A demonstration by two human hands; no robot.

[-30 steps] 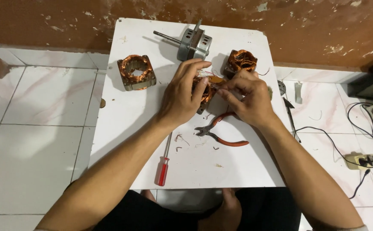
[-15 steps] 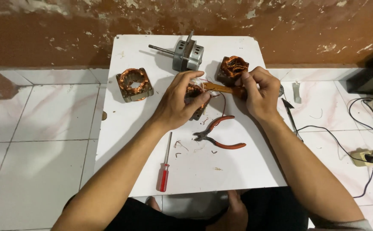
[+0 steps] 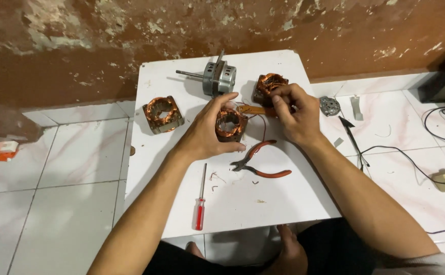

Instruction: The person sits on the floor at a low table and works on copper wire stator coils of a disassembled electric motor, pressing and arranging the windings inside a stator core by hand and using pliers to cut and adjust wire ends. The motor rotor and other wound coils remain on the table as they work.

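Centrally on the white square board [image 3: 263, 203], the left hand [image 3: 207, 132] clasps a copper-wound square motor stator [image 3: 230, 125] from its nine o'clock side. At the stator's two o'clock, the right hand [image 3: 294, 114] pinches thin copper wire leading off it. Orange-handled pliers [image 3: 260, 165] lie at five o'clock, a red-handled screwdriver [image 3: 200, 201] at seven, a silver motor with shaft [image 3: 217, 79] at twelve.
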